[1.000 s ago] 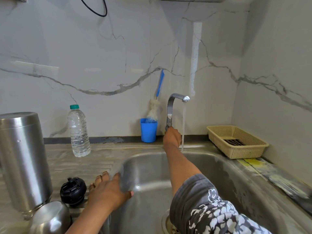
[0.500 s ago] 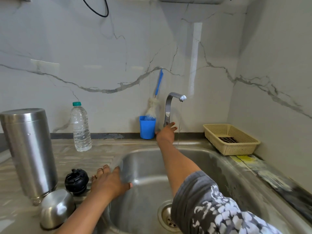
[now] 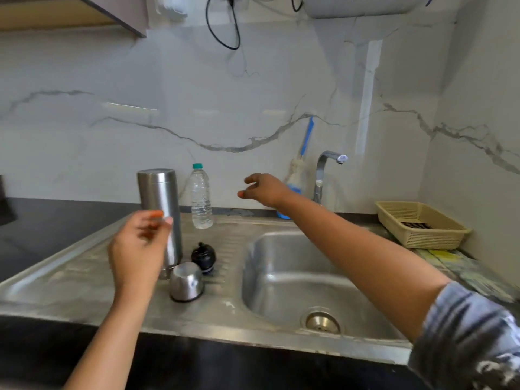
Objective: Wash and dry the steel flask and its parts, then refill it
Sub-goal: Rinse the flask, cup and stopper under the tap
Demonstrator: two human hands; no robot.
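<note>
The steel flask (image 3: 157, 204) stands upright on the drainboard (image 3: 70, 282), left of the sink basin (image 3: 281, 263). Its upper end looks closed, so prob. it is set mouth down to drain. Just in front of it are the steel cap (image 3: 185, 281), rim down, & the black stopper (image 3: 204, 257). They are very close together; if they touch, I cannot tell.

The left hand (image 3: 139, 246) is in front of the flask's lower part w/ fingers loosely bent and nothing in it. It is blurred, so contact w/ the flask is not clear. The right hand (image 3: 266, 190) hangs in the air between the water bottle (image 3: 200, 197) and the tap (image 3: 323, 175), also loosely curled & empty.

No water shows at the tap, so I judge the washing is over and drying or refill is the step now. The next move prob. needs a firm grip on the flask body, since wet steel can slip. The cap & stopper at its foot can be knocked. No cloth is in view.

Around: a blue cup (image 3: 282, 213) w/ a brush (image 3: 305, 142) behind the right wrist, and a beige basket (image 3: 399, 235) to the right.
</note>
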